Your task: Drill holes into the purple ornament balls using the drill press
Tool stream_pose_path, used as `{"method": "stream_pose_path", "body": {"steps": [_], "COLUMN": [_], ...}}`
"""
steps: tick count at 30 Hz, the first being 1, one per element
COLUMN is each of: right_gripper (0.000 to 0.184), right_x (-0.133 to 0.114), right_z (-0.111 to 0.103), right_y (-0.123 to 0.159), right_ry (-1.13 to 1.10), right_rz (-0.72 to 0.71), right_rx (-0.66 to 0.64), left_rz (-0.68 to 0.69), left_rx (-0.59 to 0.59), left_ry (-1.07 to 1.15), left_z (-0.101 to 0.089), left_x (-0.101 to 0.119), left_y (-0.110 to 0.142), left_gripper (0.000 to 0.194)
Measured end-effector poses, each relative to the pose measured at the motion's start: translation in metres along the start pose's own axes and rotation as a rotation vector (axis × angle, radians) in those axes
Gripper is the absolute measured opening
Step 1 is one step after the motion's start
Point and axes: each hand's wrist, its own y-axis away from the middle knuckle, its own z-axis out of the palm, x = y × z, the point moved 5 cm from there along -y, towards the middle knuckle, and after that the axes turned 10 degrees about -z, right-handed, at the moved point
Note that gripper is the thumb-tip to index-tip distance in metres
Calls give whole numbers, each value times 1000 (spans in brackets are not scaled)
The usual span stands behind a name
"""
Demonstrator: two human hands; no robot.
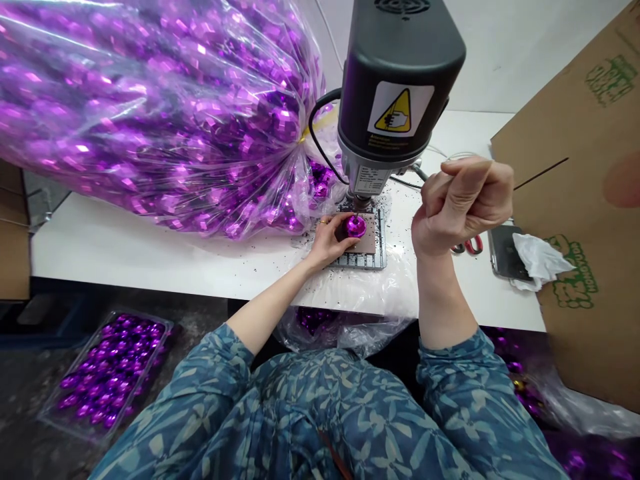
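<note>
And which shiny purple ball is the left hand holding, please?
The shiny purple ball below the black machine head; others lie clear of the left hand.

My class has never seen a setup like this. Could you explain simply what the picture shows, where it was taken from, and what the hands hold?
This single picture comes from a camera worn on a person's head, looking forward and down. No robot appears; the person works bare-handed. The black machine, with a warning label, looks like a small bench drill. Below it, the left hand holds a shiny purple ball, with a flat brown board under it. The right hand is raised and closed; I cannot tell whether it grips anything. On the white table lie a big clear bag of purple balls and, to the right, a crumpled white wad.
</note>
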Motion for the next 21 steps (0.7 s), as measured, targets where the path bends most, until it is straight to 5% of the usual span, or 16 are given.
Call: {"method": "stream_pose_path", "body": {"steps": [17, 21], "right_gripper": [34, 37], "right_x": [12, 5], "right_z": [-15, -6], "right_y": [30, 17], "right_ry": [-39, -52], "right_rz": [-143, -108], "right_rx": [-39, -20], "left_rz": [8, 6], "left_rx": [-21, -13], "left_ry": [153, 130], "left_z": [4, 2], "left_x": [-6, -5], "left_y": [-1, 0], "left_gripper": [62, 64]}}
